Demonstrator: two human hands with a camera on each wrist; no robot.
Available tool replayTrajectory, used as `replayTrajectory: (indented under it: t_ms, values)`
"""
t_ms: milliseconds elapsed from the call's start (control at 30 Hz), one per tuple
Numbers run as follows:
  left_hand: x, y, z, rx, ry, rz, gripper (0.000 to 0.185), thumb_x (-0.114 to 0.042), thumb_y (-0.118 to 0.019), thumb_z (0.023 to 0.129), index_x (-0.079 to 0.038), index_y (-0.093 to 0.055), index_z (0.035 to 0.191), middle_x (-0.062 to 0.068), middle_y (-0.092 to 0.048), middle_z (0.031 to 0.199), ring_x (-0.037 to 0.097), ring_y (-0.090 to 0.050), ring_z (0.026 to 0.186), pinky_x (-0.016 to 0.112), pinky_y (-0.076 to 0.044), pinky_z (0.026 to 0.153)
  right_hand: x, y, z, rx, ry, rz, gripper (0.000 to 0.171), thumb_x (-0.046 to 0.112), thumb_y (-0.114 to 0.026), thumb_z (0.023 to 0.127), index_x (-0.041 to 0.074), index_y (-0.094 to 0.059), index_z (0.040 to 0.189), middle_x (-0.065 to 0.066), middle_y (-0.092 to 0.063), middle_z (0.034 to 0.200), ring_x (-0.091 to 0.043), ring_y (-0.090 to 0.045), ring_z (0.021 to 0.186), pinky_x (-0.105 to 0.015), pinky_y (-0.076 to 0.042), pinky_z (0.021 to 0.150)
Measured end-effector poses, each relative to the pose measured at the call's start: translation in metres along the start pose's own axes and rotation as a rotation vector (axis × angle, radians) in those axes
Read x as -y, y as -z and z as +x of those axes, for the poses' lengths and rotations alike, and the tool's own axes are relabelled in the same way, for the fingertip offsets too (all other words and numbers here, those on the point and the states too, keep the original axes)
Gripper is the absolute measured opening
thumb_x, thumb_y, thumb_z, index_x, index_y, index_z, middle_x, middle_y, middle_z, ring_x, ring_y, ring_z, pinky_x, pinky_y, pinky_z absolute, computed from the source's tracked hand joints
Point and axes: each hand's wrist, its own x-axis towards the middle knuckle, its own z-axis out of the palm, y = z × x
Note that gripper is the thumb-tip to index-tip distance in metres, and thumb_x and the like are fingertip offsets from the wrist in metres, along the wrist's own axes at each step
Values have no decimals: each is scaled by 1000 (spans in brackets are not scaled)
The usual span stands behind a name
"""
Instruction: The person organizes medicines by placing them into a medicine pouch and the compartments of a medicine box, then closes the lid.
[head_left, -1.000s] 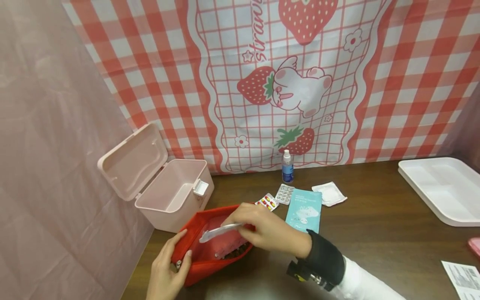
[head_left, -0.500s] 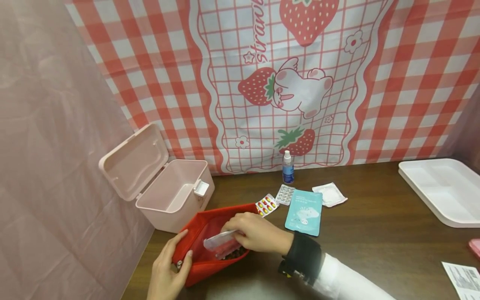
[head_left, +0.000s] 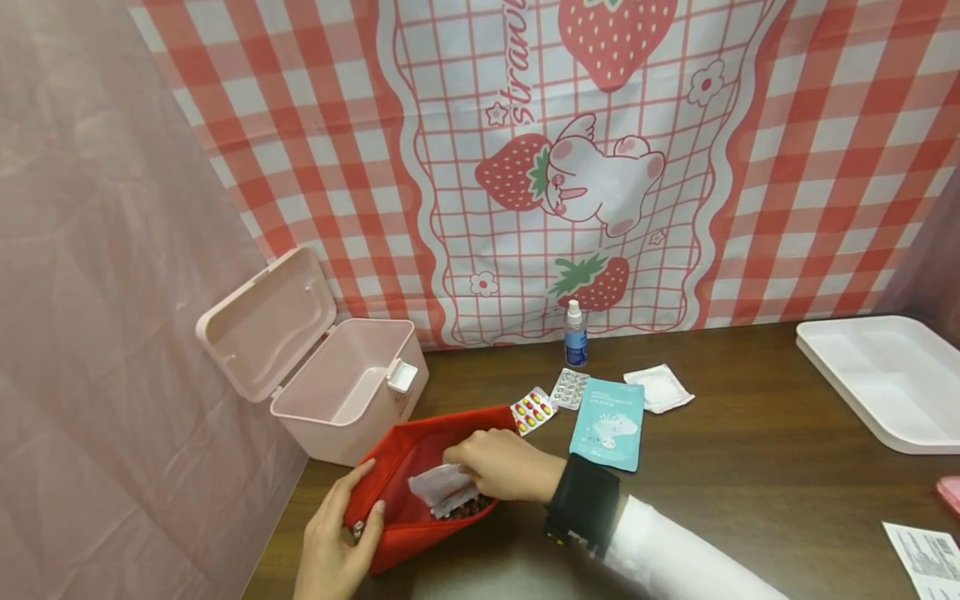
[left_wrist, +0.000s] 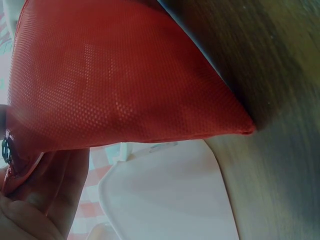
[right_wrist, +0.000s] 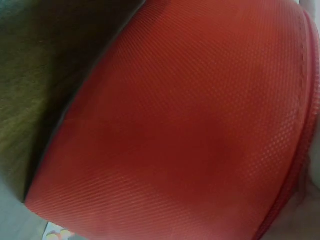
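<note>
A red zippered pouch (head_left: 405, 543) lies on its side on the table with its mouth spread wide. At the pouch's left end, my left hand (head_left: 333, 533) grips the edge near the zipper pull, thumb on one side and fingers on the other. My right hand (head_left: 510, 467) reaches into the mouth and pinches a flat whitish translucent packet (head_left: 433, 483). Under it, small dark brown and reddish contents (head_left: 472, 507) partly show; their kind is unclear. Red fabric (left_wrist: 125, 75) fills much of the left wrist view, and pouch fabric (right_wrist: 175, 120) covers most of the right wrist view.
A pink lidded box (head_left: 348, 392) stands open behind the pouch. Capsule blister pack (head_left: 533, 411), silver blister pack (head_left: 570, 388), teal sachet (head_left: 609, 425), white square packet (head_left: 660, 388) and spray bottle (head_left: 575, 337) lie or stand right of it. A white tray (head_left: 847, 400) is far right.
My right hand has moved down and left, deeper into the pouch, lowering the whitish packet with it. My left hand keeps its grip on the pouch edge.
</note>
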Motion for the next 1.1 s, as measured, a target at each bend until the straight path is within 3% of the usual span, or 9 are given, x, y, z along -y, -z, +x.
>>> replayTrajectory:
  t_ms: [167, 367, 767, 1100]
  values:
    - [2, 0, 0, -8, -22, 1, 59, 8, -68, 64, -3, -57, 121, 9, -64, 107, 11, -59, 96, 6, -37, 88, 2, 2, 6, 86, -50, -44, 18, 0, -60, 74, 17, -58, 80, 7, -47, 60, -8, -46, 57, -24, -33, 48]
    - [2, 0, 0, -8, -27, 10, 59, 8, -68, 64, -3, -57, 121, 8, -64, 107, 12, -59, 95, 6, -37, 87, 4, 4, 13, 167, -117, -61, 18, 5, -61, 79, 18, -61, 93, 5, -57, 71, -10, -53, 67, -26, -41, 53]
    - [2, -1, 0, -10, -33, -2, 60, 9, -69, 63, -2, -57, 120, 9, -64, 108, 12, -59, 97, 7, -37, 88, 7, 2, 22, 206, -203, -109, 18, 8, -63, 77, 18, -63, 92, -2, -65, 83, -17, -61, 79, -33, -49, 61]
    - [3, -1, 0, -5, -33, -4, 60, 9, -68, 63, -2, -57, 120, 9, -64, 108, 11, -58, 98, 6, -37, 89, 8, -3, 21, 179, -226, -176, 15, 10, -67, 73, 16, -65, 86, -3, -64, 80, -18, -61, 74, -32, -49, 59]
